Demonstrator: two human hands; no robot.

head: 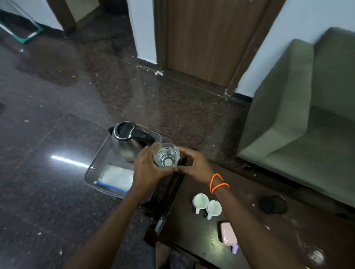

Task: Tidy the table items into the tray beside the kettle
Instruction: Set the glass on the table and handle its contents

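Both arms reach forward; the left hand (pixel 148 167) and right hand (pixel 195 164) each keep a curled grip on one drinking glass (pixel 166 154), held above the table (pixel 196 240) edge beside the kettle (pixel 128 141). The kettle stands in one clear tray (pixel 97 165). Two white cups (pixel 207 204) stand on the table.

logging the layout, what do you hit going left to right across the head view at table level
tray → kettle → left hand → glass → right hand → sofa
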